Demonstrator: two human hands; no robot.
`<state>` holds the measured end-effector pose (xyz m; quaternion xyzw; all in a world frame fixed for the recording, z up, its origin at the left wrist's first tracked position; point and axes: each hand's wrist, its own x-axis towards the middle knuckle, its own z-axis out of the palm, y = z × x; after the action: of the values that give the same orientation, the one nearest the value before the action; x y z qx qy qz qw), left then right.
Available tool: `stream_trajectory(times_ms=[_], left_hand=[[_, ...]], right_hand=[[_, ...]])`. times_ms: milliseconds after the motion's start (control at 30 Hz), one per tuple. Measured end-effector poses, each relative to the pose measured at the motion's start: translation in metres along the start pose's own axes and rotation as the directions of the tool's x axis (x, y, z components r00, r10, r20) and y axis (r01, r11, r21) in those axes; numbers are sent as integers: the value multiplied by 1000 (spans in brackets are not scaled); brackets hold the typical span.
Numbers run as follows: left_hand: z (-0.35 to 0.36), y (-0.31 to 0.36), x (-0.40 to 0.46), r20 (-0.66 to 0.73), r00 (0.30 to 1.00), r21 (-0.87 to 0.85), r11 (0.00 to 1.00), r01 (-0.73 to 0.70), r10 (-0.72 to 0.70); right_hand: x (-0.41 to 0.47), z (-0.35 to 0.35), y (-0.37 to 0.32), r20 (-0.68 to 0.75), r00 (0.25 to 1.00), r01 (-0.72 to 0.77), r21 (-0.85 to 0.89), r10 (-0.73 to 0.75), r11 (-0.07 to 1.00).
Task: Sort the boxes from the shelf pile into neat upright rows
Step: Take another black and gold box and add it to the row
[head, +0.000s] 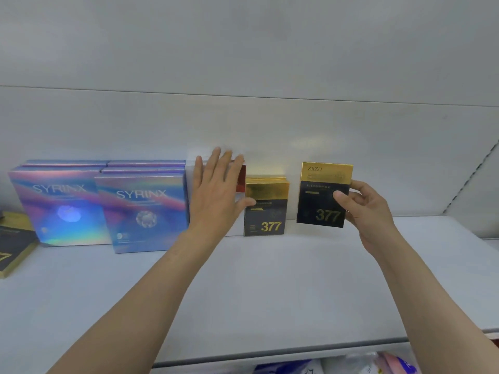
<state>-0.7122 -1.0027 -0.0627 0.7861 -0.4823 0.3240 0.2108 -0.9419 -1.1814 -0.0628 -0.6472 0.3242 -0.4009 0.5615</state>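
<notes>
My right hand (367, 209) grips a black and gold box marked 377 (322, 194) by its right edge, upright and lifted above the shelf (270, 287). A short row of the same 377 boxes (266, 209) stands upright at the shelf's back. My left hand (216, 190) is flat with straight fingers in front of a white and red box (240, 176), mostly hidden behind it; its thumb touches the front 377 box. Two rows of holographic SYRINX boxes (143, 211) (59, 206) stand upright to the left.
A black and gold box (13, 247) lies flat at the far left edge of the shelf. The shelf's back wall (270, 125) is plain grey. Packaged goods (351, 365) show on a lower level beneath the shelf's front edge.
</notes>
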Motion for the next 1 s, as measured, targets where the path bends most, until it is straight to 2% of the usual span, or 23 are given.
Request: stream_trajectory(times_ms=[133, 333, 467, 833, 1000], left_hand=[[14, 25, -5, 15, 996, 0, 996, -88, 88], [25, 27, -4, 24, 999, 62, 997, -47, 45], [27, 27, -3, 22, 999, 98, 995, -34, 32], [30, 28, -2, 10, 1000, 137, 990, -20, 19], [28, 28, -3, 46, 999, 139, 990, -34, 27]], right_hand=[[13, -6, 13, 30, 1000, -4, -36, 5, 999], [29, 8, 38, 108, 994, -19, -65, 26, 998], [35, 19, 50, 129, 991, -33, -14, 35, 999], [42, 22, 68, 52, 993, -103, -84, 108, 991], [36, 27, 71, 10, 992, -119, -197, 124, 973]])
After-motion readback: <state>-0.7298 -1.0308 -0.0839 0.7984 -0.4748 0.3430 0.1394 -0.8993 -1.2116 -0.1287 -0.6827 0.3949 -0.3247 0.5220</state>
